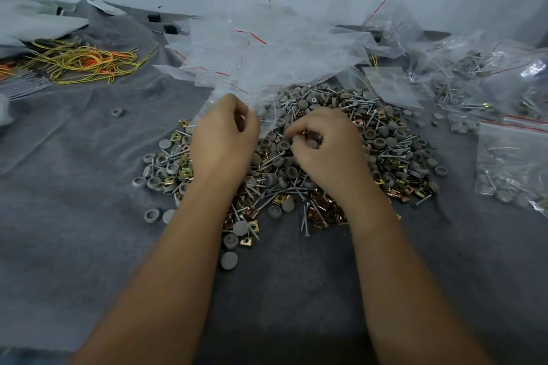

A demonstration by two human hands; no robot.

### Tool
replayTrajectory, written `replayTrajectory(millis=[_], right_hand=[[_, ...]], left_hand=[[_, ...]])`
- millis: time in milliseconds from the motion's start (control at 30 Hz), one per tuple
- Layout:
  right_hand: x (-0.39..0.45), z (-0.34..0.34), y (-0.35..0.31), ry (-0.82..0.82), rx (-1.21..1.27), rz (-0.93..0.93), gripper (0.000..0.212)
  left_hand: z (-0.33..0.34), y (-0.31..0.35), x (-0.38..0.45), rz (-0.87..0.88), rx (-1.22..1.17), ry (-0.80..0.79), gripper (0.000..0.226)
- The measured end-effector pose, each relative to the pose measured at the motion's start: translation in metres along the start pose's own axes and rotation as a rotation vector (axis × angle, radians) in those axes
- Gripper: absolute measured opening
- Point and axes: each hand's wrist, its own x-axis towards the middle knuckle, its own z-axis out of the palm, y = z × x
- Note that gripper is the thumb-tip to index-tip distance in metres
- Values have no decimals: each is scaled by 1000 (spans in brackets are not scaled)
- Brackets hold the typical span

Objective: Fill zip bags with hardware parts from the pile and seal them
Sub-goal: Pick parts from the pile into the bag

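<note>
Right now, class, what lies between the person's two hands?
In the head view, pile parts fill the gap between the left hand and right hand: grey caps, screws and brass-coloured clips.

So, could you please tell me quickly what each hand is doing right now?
Left hand: pinches a clear zip bag over the pile.
Right hand: fingers curled round grey caps picked from the hardware pile.

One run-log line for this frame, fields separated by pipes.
phase: filling | left hand: pinches clear plastic zip bag | right hand: picks round grey plastic cap from mixed pile of screws, caps, brass clips | seal: not yet
</note>
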Motion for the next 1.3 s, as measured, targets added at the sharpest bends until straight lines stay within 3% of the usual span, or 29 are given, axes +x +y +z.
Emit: replayTrajectory(millis=[167, 333, 667, 900, 1300], right_hand=[[-3, 6, 5, -265, -331, -72, 24], [-5, 6, 7, -302, -391, -88, 22], [-1, 7, 7, -221, -345, -48, 6], [-3, 0, -1, 42, -154, -6, 4], [-6, 7, -2, 115, -463, -145, 11]], left_hand=[[2, -1, 2, -80, -46, -41, 13], [0, -1, 3, -180, -185, -85, 8], [1, -2, 2, -163, -253, -157, 5], [-1, 2, -1, -32, -89, -224, 7], [6, 7, -8, 217, -57, -335, 5]])
